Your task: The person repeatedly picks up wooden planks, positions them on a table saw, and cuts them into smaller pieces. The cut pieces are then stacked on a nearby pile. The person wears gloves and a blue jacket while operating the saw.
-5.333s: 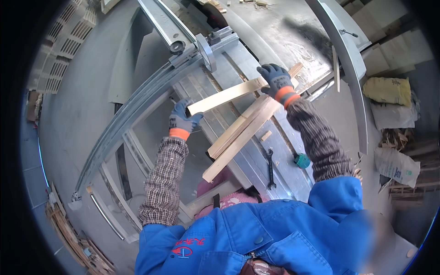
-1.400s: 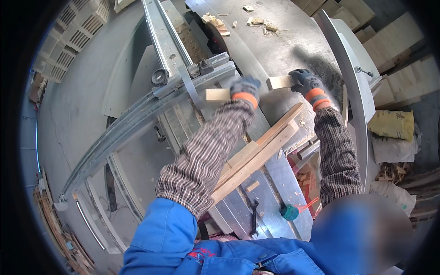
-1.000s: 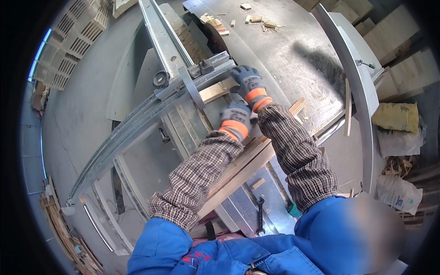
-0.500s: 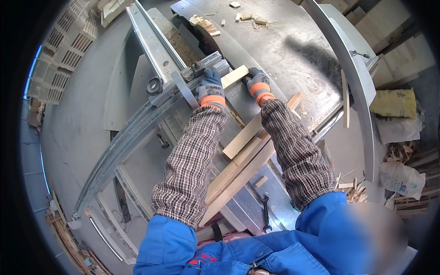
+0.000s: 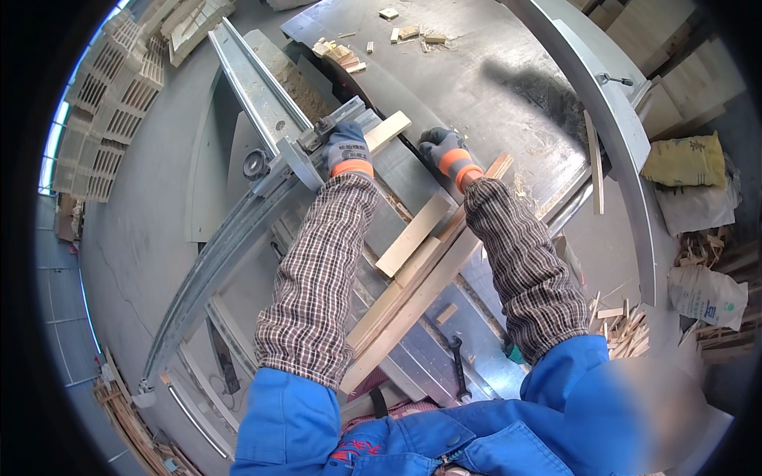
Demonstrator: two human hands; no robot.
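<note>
In a grey glove with an orange cuff, my left hand (image 5: 348, 147) is closed on a short wooden block (image 5: 388, 132) beside the metal fence (image 5: 295, 159) of a sliding table saw. The block's far end sticks out to the right of my fingers. My right hand (image 5: 446, 152), gloved alike, rests over the saw table (image 5: 496, 111) near the dark slot, apart from the block. Its fingers look curled in, and nothing shows between them. Ahead of both hands, the dark saw blade (image 5: 343, 82) is partly visible.
Longer wooden strips (image 5: 421, 293) lie across the table between my forearms, with a shorter board (image 5: 413, 236) beside them. A wrench (image 5: 459, 369) lies close to my body. Offcuts (image 5: 337, 55) sit beyond the blade. A curved metal guard arm (image 5: 615, 135) spans the right side.
My right hand has let go of the block's end and is now apart from it. The left hand, still on the block, appears slightly lower and left; the whole view has shifted a little.
</note>
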